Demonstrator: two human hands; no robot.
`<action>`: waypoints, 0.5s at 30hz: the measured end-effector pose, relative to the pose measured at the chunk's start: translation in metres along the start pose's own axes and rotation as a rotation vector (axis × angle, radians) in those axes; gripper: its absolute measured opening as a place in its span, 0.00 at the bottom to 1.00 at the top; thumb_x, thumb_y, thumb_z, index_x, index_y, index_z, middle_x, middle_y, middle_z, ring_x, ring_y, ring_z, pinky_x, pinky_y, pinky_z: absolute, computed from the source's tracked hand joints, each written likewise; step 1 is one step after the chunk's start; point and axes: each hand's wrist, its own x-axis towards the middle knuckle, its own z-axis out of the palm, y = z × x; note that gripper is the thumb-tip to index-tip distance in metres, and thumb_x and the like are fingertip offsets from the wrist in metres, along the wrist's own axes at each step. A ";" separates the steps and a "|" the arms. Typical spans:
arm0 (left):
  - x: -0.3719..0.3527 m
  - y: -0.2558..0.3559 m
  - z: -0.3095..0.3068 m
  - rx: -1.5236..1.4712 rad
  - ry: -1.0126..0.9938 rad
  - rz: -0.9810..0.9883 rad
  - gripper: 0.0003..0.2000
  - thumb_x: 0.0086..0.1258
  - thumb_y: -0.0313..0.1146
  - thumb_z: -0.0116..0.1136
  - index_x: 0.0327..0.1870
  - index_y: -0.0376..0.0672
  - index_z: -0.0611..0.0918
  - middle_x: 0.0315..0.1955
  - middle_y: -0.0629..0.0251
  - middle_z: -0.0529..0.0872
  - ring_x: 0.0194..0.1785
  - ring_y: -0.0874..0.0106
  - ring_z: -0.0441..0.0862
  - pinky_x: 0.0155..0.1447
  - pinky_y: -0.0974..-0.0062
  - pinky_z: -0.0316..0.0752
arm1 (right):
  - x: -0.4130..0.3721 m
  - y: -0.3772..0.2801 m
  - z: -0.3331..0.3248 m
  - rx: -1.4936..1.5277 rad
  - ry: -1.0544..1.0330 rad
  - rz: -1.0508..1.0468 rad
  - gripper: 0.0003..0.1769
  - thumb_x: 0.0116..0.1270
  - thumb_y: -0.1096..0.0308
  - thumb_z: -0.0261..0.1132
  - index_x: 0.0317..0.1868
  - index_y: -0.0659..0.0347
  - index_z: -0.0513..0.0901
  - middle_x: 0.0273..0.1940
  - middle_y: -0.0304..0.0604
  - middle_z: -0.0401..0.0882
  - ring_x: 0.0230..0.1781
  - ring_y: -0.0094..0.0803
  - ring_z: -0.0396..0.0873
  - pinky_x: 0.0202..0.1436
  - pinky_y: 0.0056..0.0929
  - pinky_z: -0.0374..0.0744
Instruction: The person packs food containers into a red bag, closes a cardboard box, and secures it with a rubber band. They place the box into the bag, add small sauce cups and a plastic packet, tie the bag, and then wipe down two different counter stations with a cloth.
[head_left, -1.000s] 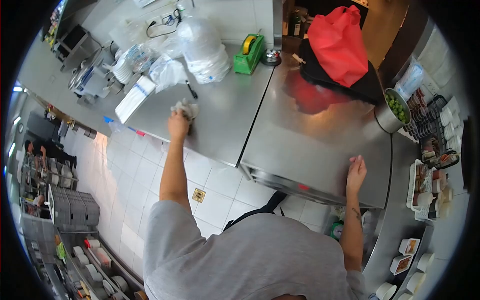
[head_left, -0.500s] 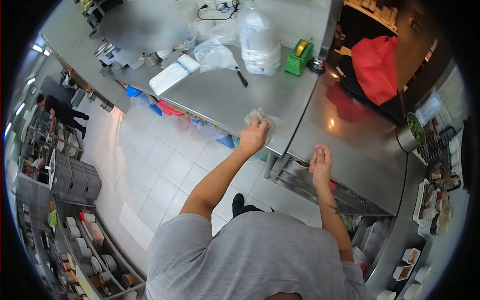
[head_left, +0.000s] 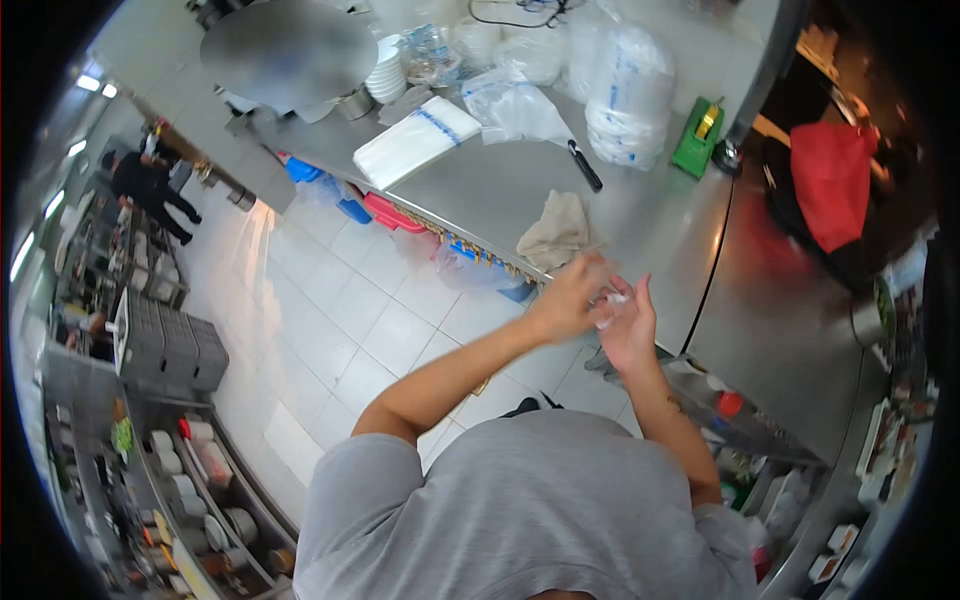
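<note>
My left hand [head_left: 572,300] is beside my right hand [head_left: 630,325], both just off the front edge of the steel counter [head_left: 655,235]. Small, whitish, crumpled material [head_left: 612,302] lies between them, on the fingers and palm of my right hand, which is turned up with its fingers apart. Motion smears the fingers of my left hand. Just beyond my hands, a beige cloth [head_left: 556,230] rests crumpled on the counter. Farther back are a black-handled knife [head_left: 585,166], a stack of white plastic bags [head_left: 417,142] and a loose clear bag [head_left: 515,105].
Wrapped containers [head_left: 632,95], a green tape dispenser [head_left: 698,138] and a bell [head_left: 727,157] stand along the back. A red cloth [head_left: 832,185] hangs at the right. Grey crates [head_left: 170,342] and a person [head_left: 150,190] in dark clothes are at the left.
My left hand has let go of the cloth, which now lies on the counter. My two hands have come together, with whitish material between them. The view has shifted.
</note>
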 end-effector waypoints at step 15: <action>0.045 -0.061 0.045 0.104 -0.014 0.125 0.16 0.58 0.20 0.49 0.48 0.43 0.75 0.38 0.52 0.74 0.39 0.51 0.76 0.40 0.57 0.74 | -0.332 0.104 -0.295 -0.240 0.559 1.212 0.34 0.71 0.47 0.48 0.70 0.56 0.55 0.67 0.67 0.54 0.67 0.62 0.57 0.57 0.65 0.69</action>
